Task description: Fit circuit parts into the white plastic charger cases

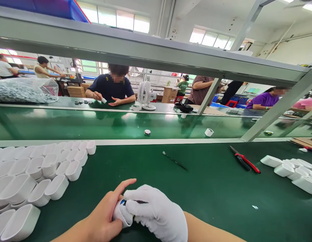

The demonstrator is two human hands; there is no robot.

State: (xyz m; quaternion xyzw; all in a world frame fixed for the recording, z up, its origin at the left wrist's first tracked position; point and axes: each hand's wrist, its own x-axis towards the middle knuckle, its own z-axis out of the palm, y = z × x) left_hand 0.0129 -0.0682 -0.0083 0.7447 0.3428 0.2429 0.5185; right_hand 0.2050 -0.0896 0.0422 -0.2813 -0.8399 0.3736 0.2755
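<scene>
Low in the middle, my bare left hand point(105, 213) is wrapped round a small white plastic housing point(120, 213), its index finger stretched out. My right hand point(158, 211), in a white glove, has its fingers closed together at the housing's open side. A bit of blue and black shows at the opening, but what the gloved fingertips pinch is hidden. Beyond the hands, a thin black brush point(174, 161) lies on the green table. Red-and-black pliers point(245, 160) rest farther right.
Rows of white housings point(55, 163) fill the left side; another group point(297, 171) stands at the right. Behind a pale ledge, a green conveyor belt point(115, 126) carries small parts. A metal shelf frame point(156, 50) crosses above. A person point(110, 84) sits opposite, beside a white fan point(145, 95).
</scene>
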